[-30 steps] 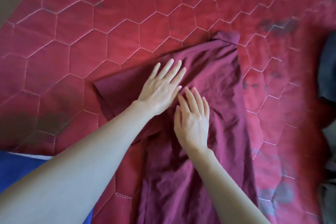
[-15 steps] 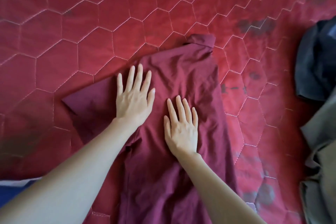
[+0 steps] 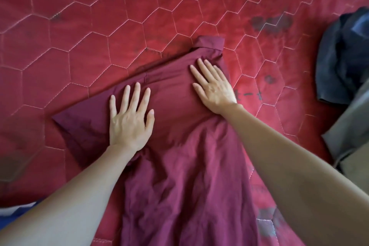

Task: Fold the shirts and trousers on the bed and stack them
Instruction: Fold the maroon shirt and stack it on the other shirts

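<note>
— Where are the hands?
— I see both flat, fingers spread, palms down on the maroon shirt; left hand at centre-left by the sleeve, right hand just below the collar.
— And the shirt?
— Mid-frame on the red quilted bed; dark clothes at right edge.

Body check | I see my left hand and right hand bare | both forearms bare, unsleeved
</note>
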`<state>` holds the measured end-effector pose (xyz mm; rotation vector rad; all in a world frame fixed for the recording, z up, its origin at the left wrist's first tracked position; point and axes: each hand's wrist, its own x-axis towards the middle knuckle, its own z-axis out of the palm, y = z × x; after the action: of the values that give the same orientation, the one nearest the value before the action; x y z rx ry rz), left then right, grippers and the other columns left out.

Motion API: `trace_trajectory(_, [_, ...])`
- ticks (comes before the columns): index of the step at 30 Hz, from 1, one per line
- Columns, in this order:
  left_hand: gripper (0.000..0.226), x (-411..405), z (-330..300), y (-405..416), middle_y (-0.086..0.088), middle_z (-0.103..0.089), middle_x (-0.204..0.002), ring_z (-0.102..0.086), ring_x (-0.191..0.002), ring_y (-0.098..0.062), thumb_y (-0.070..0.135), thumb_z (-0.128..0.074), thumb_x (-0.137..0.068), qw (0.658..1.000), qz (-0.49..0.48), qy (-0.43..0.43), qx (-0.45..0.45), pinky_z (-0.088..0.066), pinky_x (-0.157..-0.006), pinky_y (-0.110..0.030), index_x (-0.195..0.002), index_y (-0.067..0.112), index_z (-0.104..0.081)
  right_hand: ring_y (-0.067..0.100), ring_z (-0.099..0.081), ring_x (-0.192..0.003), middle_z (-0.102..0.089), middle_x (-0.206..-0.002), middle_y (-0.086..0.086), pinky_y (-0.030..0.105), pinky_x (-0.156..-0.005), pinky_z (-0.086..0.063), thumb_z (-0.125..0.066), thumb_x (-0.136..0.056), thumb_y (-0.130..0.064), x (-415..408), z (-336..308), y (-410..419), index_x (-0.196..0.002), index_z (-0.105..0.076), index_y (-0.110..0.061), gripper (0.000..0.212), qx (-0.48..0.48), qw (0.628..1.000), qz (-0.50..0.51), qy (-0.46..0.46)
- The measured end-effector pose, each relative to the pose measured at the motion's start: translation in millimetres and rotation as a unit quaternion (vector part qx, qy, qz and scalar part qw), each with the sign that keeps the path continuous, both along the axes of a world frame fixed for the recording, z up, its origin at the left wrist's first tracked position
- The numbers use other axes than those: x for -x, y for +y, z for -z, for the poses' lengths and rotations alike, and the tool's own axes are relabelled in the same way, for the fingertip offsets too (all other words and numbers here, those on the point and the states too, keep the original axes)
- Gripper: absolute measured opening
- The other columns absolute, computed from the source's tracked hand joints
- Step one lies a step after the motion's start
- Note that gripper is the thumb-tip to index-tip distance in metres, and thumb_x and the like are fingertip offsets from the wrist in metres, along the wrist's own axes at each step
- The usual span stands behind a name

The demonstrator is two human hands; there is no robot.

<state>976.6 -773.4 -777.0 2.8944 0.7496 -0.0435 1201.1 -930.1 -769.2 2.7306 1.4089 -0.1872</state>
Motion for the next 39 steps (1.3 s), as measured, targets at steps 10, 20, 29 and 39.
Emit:
trace_trajectory(10, [0.058,-4,-1,2,-0.004,-0.013,-0.163,-0.009,-0.15,-0.025,0.041,-0.03,-0.1,1.0,0.007,0.021,0.011,-0.006,-0.118,-0.056,-0.154,0.023,-0.02,0.029,-0.012,-0.149,-0.02,-0.159,0.013,0.049,-0.119,-0.007,-0.038,-0.099,-0.036,102,-34,-20,-0.149,-0.036,-0.021,0.053,-0.139,0.977,0.16,0.017])
trace_trajectory(20, [0.057,63,-30,-107,-0.01,-0.025,-0.159,-0.019,-0.147,-0.027,0.034,-0.038,-0.098,0.997,0.079,-0.006,-0.017,-0.01,-0.118,-0.054,-0.15,0.012,-0.032,0.023,-0.003,-0.15,-0.009,-0.162,0.007,0.049,-0.119,-0.007,-0.029,-0.103,-0.037,203,-8,-47,-0.154,-0.017,-0.023,0.055,-0.038,0.989,0.123,0.079])
trace_trajectory(29, [0.059,114,-7,-105,-0.015,-0.027,-0.157,-0.024,-0.146,-0.029,0.039,-0.023,-0.098,0.996,0.09,0.012,-0.003,-0.014,-0.118,-0.051,-0.15,0.012,-0.033,0.019,-0.001,-0.15,-0.006,-0.163,0.001,0.046,-0.121,-0.001,-0.023,-0.103,-0.043,168,2,-167,-0.155,-0.011,-0.028,0.055,-0.021,0.98,0.194,0.032])
trace_trajectory(39, [0.057,158,-31,-200,-0.01,-0.023,-0.159,-0.017,-0.148,-0.026,0.034,-0.022,-0.099,0.994,0.104,0.008,0.022,-0.008,-0.119,-0.051,-0.151,0.012,-0.031,0.025,-0.01,-0.149,-0.019,-0.16,0.009,0.049,-0.12,-0.005,-0.032,-0.102,-0.034,300,-23,-160,-0.152,-0.027,-0.022,0.052,-0.089,0.986,0.124,0.069])
